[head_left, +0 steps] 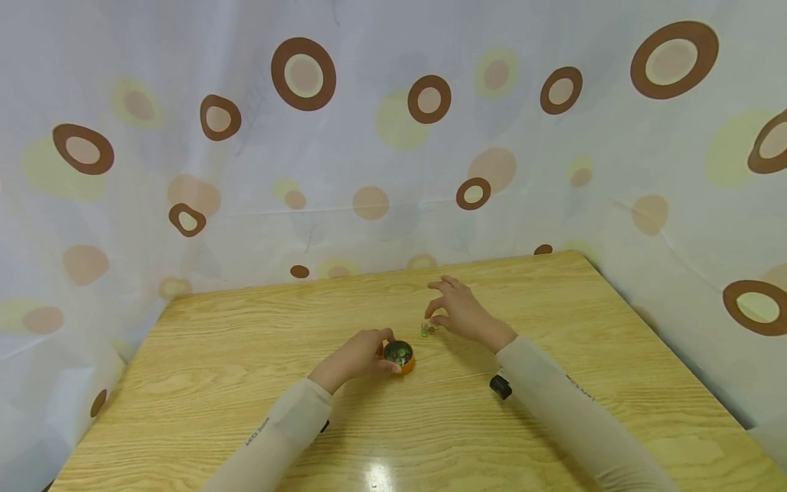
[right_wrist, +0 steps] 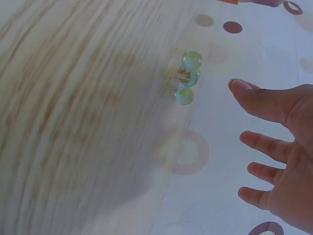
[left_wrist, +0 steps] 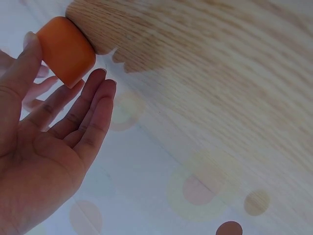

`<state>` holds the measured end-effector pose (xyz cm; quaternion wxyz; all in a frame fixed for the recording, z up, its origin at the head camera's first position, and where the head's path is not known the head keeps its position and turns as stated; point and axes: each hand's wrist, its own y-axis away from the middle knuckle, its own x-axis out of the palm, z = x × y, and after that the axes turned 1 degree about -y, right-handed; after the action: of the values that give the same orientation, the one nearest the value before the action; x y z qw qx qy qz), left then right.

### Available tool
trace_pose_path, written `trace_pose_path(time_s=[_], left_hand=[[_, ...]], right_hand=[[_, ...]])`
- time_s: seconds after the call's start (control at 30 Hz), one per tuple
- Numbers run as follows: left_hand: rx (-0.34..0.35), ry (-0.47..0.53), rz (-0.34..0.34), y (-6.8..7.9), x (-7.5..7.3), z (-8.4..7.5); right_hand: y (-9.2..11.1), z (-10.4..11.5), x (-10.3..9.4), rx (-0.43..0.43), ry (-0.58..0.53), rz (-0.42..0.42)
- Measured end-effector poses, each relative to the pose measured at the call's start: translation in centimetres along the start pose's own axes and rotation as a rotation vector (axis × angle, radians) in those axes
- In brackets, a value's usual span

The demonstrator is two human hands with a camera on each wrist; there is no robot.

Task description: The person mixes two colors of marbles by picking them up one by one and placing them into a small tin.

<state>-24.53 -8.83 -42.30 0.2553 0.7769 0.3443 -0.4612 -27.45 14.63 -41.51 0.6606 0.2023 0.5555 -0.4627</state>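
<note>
My left hand [head_left: 359, 357] holds a small round orange cup [head_left: 408, 365] on the table, thumb on the near side and fingers on the far side. Several marbles, some greenish, lie inside it, seen from above in the head view. In the left wrist view the cup [left_wrist: 66, 51] shows only its smooth orange outside, with the thumb against one edge. Beyond the cup, my right hand [head_left: 464, 311] hovers beside a small group of clear glass marbles [head_left: 425, 330]. The right wrist view shows three marbles [right_wrist: 184, 96] in a short row, apart from the spread, empty fingers.
The wood-grain table [head_left: 246, 342] reaches back to a pale curtain [head_left: 344, 150] printed with brown and yellow rings. The curtain also runs along the left and right sides. A small black device [head_left: 501, 387] sits at the right wrist.
</note>
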Motion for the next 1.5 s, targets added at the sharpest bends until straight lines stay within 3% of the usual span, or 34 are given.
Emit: trace_pose_path(time_s=[0.47,1.5], left_hand=[[-0.003,0.0,0.004,0.1,-0.1,-0.1],[0.0,0.01,0.008,0.0,0.0,0.1]], right_hand=[[-0.3,-0.7,0.9,0.029,0.122,0.052],[-0.3,-1.0,1.2,0.018,0.152,0.053]])
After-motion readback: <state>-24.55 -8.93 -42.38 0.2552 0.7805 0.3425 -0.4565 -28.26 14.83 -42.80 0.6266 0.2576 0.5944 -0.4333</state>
